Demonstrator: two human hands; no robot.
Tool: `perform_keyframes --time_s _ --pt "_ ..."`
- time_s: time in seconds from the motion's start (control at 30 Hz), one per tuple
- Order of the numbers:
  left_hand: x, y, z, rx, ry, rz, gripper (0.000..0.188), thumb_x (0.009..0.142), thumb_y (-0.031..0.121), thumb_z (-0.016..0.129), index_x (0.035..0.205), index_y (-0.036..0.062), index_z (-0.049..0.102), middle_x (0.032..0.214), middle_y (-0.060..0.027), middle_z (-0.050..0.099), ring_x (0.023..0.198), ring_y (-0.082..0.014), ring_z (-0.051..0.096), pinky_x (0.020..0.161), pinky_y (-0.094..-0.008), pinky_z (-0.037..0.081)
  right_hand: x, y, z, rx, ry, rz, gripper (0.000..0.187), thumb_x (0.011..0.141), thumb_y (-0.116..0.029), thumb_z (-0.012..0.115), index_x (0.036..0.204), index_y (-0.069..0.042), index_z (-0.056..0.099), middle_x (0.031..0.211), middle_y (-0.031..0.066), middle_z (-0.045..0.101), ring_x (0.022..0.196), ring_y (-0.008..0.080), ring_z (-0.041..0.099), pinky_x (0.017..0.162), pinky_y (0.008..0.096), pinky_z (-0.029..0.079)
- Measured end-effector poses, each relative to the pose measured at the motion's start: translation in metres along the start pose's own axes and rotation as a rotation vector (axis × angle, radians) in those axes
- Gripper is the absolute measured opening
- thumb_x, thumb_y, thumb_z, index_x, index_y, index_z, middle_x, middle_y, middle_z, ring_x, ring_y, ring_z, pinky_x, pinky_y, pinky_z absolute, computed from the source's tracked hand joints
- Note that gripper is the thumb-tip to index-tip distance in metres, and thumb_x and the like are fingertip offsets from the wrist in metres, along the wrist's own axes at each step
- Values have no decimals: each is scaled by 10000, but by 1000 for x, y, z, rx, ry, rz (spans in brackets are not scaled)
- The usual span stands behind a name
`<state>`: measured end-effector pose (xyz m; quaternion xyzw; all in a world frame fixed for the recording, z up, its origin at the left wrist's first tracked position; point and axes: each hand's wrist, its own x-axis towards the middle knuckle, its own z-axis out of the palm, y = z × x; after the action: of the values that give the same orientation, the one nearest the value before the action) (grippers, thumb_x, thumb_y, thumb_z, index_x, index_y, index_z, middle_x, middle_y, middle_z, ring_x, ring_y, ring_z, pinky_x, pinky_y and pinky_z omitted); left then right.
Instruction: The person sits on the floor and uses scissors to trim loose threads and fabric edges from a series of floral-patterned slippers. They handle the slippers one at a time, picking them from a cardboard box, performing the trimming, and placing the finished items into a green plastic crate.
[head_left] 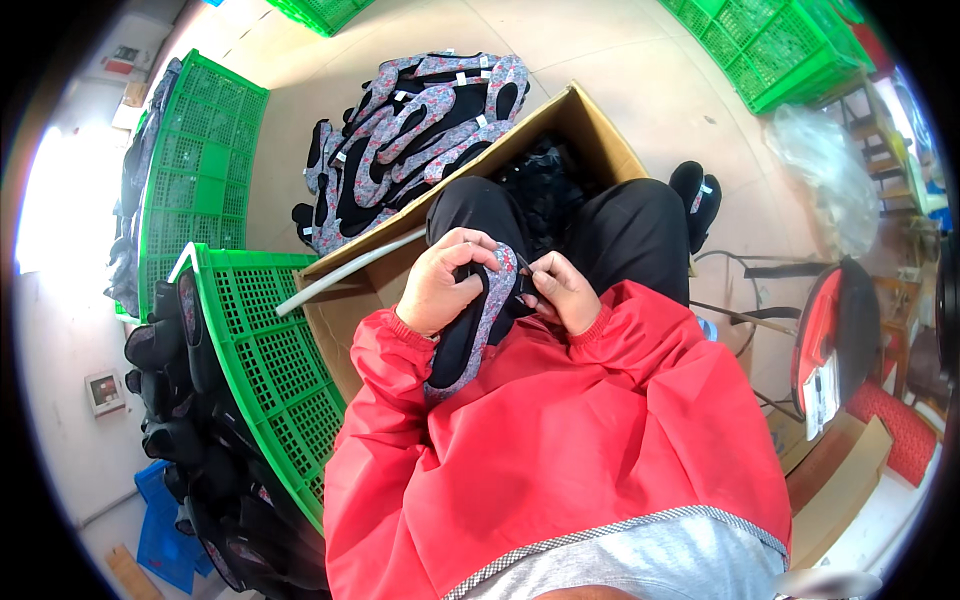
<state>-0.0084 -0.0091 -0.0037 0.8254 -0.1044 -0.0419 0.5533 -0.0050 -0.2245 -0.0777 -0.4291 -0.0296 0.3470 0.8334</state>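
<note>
Floral-edged slipper (484,328) with a black inner face sits above the person's lap, tilted, its upper end between the two hands and its lower end against the red smock (590,420). The left hand (440,285) is curled round the upper end from the left, index finger bent over the top and thumb against the black part, so it has a half-closed grip on the slipper. The right hand (568,292) is mostly closed, thumb and index finger brought together at the slipper's right edge on something thin and dark; whether that is part of the slipper I cannot tell. Just beyond, the knees in black trousers (625,235) stand against a cardboard box (605,135) holding dark, shiny material (545,185). A pale tube (350,272) slants across the box's left side. Past the box, a heap of similar slippers (410,140) lies on the floor, and a dark pair of footwear (697,205) is to the right of the knees. To the left, a green crate (275,340) stands beside piled black footwear (195,430); farther right hang clear plastic (830,180) and a round red-and-black object (845,335).
</note>
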Motion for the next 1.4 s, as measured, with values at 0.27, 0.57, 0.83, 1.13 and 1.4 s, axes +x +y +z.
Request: perform_keyframes --time_s 0.27,0.57,0.83,1.13,1.4 --pt "-4 4 14 134 194 -48 271 671 -110 559 882 11 676 961 -96 684 933 -224 660 866 -293 499 -3 14 13 -419 50 -237 206 997 -212 565 1052 -19 520 861 52 605 761 114 606 728 263 491" --pt "-5 3 19 121 221 -89 255 681 -99 565 882 9 678 950 -102 689 925 -229 668 864 -296 506 -4 9 20 -623 86 -312 222 982 -230 581 1037 -21 529 840 90 637 758 163 656 722 283 509" --pt "-4 5 23 192 228 -47 222 686 -84 578 865 10 671 931 -102 688 903 -240 673 851 -305 513 -2 16 17 -592 118 -307 200 978 -212 591 1028 -26 535 815 74 647 734 149 659 701 268 510" --pt "-3 2 24 200 229 -52 213 684 -80 583 860 7 666 922 -104 685 894 -241 673 844 -307 515 -3 17 18 -542 125 -296 172 985 -187 580 1025 -26 535 789 61 637 720 126 643 687 257 504" --pt "-3 2 25 199 231 -78 206 681 -78 587 853 5 666 921 -110 685 894 -243 674 844 -305 515 -2 17 17 -471 120 -265 140 990 -164 565 1009 -29 532 768 37 615 678 99 599 648 238 478"
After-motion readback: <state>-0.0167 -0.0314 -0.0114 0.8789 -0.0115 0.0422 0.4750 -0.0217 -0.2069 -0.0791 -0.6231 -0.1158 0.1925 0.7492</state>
